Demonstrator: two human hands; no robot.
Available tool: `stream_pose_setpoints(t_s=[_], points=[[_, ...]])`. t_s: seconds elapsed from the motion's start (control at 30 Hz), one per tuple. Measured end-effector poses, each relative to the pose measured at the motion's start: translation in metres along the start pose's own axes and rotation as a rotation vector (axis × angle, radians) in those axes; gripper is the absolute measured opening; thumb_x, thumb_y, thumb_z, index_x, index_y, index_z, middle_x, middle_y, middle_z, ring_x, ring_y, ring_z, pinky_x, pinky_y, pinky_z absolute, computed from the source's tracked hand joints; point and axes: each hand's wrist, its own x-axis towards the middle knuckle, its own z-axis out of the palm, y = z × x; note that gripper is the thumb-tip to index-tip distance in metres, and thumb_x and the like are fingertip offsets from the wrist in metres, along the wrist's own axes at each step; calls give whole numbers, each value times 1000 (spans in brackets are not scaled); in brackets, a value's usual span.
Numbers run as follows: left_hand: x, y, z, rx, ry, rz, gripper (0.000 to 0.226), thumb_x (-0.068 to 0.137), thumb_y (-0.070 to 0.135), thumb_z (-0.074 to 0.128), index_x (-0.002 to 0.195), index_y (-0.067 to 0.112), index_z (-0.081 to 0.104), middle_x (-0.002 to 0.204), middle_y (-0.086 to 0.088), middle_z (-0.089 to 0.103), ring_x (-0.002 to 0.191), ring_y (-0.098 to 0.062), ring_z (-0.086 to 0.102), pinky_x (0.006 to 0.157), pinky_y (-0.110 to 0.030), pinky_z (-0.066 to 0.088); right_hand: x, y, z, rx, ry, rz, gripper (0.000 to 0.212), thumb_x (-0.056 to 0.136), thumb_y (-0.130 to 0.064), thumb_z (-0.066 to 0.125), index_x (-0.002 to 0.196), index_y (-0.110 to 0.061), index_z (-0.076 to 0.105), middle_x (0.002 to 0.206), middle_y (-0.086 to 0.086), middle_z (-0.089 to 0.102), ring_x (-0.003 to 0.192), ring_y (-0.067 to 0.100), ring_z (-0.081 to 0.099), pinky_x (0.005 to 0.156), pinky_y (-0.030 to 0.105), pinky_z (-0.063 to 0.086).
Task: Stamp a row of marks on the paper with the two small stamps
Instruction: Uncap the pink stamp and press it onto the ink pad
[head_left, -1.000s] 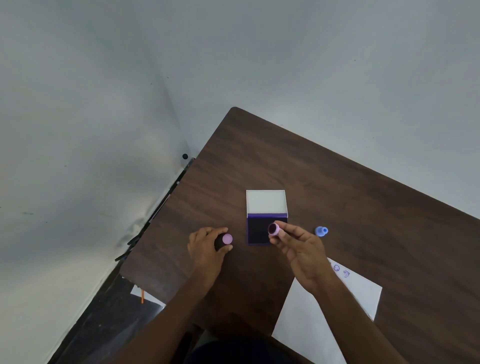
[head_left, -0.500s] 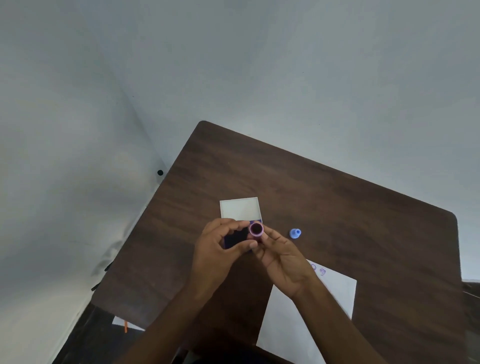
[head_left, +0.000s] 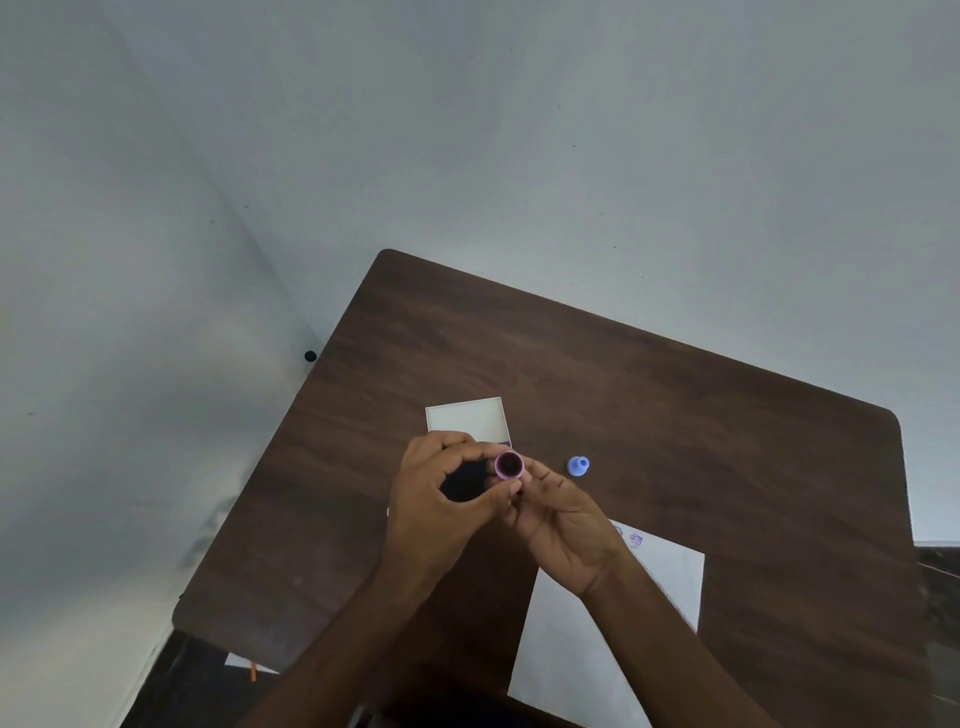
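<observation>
Dark wood counter (head_left: 675, 415) against grey walls; ink pad (head_left: 467, 421) lies open, lid back. Since a second ago the left hand (head_left: 441, 509) has left its spot left of the ink pad and joined the right hand (head_left: 561, 525); both now pinch the pink stamp (head_left: 508, 464), face up, over the ink pad's near edge. Probably checking or refitting it, not stamping: blue stamp (head_left: 577, 465) stands right of the ink pad, paper (head_left: 649, 597) near-right with two marks (head_left: 635, 539) showing.
</observation>
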Motion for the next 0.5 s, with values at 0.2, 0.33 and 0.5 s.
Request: stream_pose_setpoints(t_s=[0.2, 0.33, 0.5], points=[[3, 0, 2, 25, 28, 1, 41, 66, 49, 75, 102, 37, 60, 106, 19, 57, 97, 6, 49, 86, -11, 37, 1, -1, 0, 23, -64, 11, 54, 63, -14, 88, 112, 0, 69, 111, 18, 68, 90, 22, 66, 84, 32, 57], [5, 1, 0, 3, 18, 21, 38, 66, 61, 69, 99, 45, 59, 103, 30, 55, 99, 2, 53, 84, -4, 39, 2, -1, -1, 126, -77, 78, 52, 72, -11, 82, 119, 2, 64, 111, 21, 64, 86, 19, 63, 83, 32, 57], [5, 3, 1, -121, 18, -41, 33, 65, 60, 70, 95, 51, 61, 103, 26, 61, 104, -5, 57, 82, -6, 45, 6, 5, -1, 284, -74, 109, 43, 77, -6, 76, 117, 2, 63, 106, 17, 58, 81, 16, 60, 76, 30, 57]])
